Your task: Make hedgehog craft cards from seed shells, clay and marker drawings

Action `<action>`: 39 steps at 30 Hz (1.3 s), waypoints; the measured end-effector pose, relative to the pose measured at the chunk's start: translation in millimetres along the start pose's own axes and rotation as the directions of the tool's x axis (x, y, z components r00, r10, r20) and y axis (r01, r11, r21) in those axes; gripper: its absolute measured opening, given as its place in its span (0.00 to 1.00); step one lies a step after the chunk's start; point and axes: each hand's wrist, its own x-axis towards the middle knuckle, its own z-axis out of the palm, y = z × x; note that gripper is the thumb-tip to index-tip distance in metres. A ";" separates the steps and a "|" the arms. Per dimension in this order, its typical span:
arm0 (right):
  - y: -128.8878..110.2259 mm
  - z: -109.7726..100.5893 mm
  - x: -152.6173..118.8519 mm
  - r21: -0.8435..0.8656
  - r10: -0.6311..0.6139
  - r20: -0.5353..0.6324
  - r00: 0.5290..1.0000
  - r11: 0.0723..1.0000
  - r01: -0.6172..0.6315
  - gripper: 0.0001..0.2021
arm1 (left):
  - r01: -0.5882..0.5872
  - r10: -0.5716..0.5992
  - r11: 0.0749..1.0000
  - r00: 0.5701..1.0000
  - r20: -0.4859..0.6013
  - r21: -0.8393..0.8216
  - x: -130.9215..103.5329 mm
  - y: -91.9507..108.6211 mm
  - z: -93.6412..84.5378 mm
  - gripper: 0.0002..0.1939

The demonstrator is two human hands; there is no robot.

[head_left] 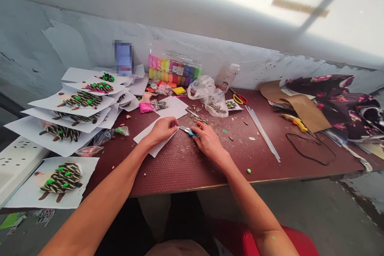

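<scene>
My left hand (164, 130) is closed on the edge of a white paper sheet (147, 133), thumb and fingers pinching its right side. In my right hand (210, 141) is a blue utility knife (188, 131), its metal blade pointing left at the paper edge by my left fingertips. My fingers hide part of the handle. More white paper (172, 108) lies just behind my left hand. Beyond my right hand, striped sunflower seeds (201, 120) are scattered over the dark red table (180, 172), along with small crumbs.
Sheets bearing seed-covered hedgehogs (82, 99) are stacked at the left; another hedgehog picture (61, 180) lies nearer. Behind are colored clay packs (174, 72), a plastic bag (210, 94), a bottle (228, 77) and scissors (239, 98). Glue sticks (264, 134) and a yellow glue gun (295, 122) lie right.
</scene>
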 end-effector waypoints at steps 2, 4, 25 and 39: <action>-0.9 -1.0 0.3 -0.001 0.005 0.012 1.000 1.000 -0.005 0.15 | -0.010 0.010 1.000 1.000 0.006 -0.026 -0.5 -1.2 0.6 0.11; -1.8 -2.2 0.2 -0.002 0.008 0.017 1.000 1.000 -0.008 0.15 | -0.014 0.015 0.998 1.000 0.012 -0.053 -0.8 -3.0 1.7 0.12; -14.0 -13.1 -2.7 -0.025 0.013 0.093 0.996 1.000 -0.010 0.11 | -0.281 0.280 0.959 0.959 0.029 0.029 -9.4 -24.5 10.4 0.20; -10.6 -8.9 -5.4 -0.029 -0.028 0.068 0.997 0.999 0.030 0.10 | -0.318 0.318 0.948 0.948 0.011 -0.003 -14.2 -26.3 10.6 0.18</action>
